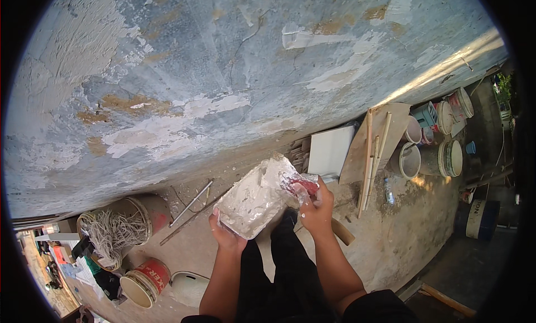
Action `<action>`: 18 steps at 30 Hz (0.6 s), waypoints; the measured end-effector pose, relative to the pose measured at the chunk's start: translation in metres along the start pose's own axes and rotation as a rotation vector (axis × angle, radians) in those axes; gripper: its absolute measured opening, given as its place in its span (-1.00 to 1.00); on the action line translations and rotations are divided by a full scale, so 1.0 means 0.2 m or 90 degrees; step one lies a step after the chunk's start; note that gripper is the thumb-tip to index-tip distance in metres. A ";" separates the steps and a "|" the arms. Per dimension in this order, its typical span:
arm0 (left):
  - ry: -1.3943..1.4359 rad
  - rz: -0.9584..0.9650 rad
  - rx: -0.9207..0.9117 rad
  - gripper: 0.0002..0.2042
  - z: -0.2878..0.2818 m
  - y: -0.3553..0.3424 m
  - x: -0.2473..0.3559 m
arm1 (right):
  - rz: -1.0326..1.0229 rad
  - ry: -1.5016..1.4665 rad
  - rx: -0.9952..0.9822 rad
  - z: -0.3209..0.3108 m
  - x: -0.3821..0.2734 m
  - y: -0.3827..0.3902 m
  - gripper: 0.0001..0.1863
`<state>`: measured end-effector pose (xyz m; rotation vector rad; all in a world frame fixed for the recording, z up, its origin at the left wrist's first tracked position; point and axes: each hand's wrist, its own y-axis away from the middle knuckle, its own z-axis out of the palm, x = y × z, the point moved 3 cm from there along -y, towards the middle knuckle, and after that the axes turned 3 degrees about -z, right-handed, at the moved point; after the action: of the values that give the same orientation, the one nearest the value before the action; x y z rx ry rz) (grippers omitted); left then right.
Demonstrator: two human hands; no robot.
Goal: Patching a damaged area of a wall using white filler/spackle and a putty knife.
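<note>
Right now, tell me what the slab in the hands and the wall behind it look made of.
Slab: seemingly a flat board caked in wet white plaster, lumpy and glossy. Wall: grey cement render, matte, with white filler patches and brownish bare spots.

Left hand (226, 233) is cupping the near end of a plaster-caked board (254, 199) from below; right hand (314, 207) is gripping its far end, fingers closed over a red-stained patch. Patched, peeling wall (223, 71) is rising beyond the board. Left of the board, a bucket of pale strands (114, 233) is sitting on the floor (402, 239); right of it, a white tile (329, 151) and wooden sticks (371, 161) are leaning against the wall.
</note>
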<state>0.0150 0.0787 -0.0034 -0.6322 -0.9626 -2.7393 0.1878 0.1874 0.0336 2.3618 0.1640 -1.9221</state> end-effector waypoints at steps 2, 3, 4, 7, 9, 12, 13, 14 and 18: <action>-0.020 0.007 -0.007 -0.28 -0.01 -0.01 -0.03 | 0.012 -0.028 0.040 0.00 0.05 0.00 -0.84; -0.044 0.013 -0.011 -0.28 -0.01 0.00 -0.04 | 0.013 -0.026 0.041 0.02 0.06 0.01 -0.84; -0.044 0.011 -0.012 -0.28 -0.01 -0.01 -0.04 | -0.007 0.015 0.021 0.04 0.06 0.02 -0.84; -0.033 0.000 0.003 -0.31 -0.02 -0.01 -0.02 | -0.043 0.094 -0.030 0.11 -0.03 0.06 -0.83; -0.031 -0.015 0.001 -0.28 -0.03 -0.03 -0.03 | -0.056 0.071 -0.080 0.16 -0.14 0.08 -0.80; -0.007 -0.012 -0.021 -0.27 -0.03 -0.04 -0.03 | -0.065 0.058 -0.094 0.19 -0.09 0.12 -0.74; -0.007 -0.011 -0.019 -0.27 -0.03 -0.05 -0.03 | -0.025 0.025 -0.114 0.20 -0.10 0.11 -0.70; -0.001 -0.002 -0.031 -0.26 -0.02 -0.05 -0.03 | -0.044 0.023 -0.117 0.17 -0.14 0.09 -0.67; 0.025 0.044 -0.088 -0.24 0.02 -0.05 0.02 | -0.025 -0.022 -0.032 0.01 -0.11 -0.04 -0.70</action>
<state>0.0097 0.0886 -0.0036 -0.6185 -0.7335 -2.7632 0.1808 0.1949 0.0557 2.3093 0.2548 -1.9503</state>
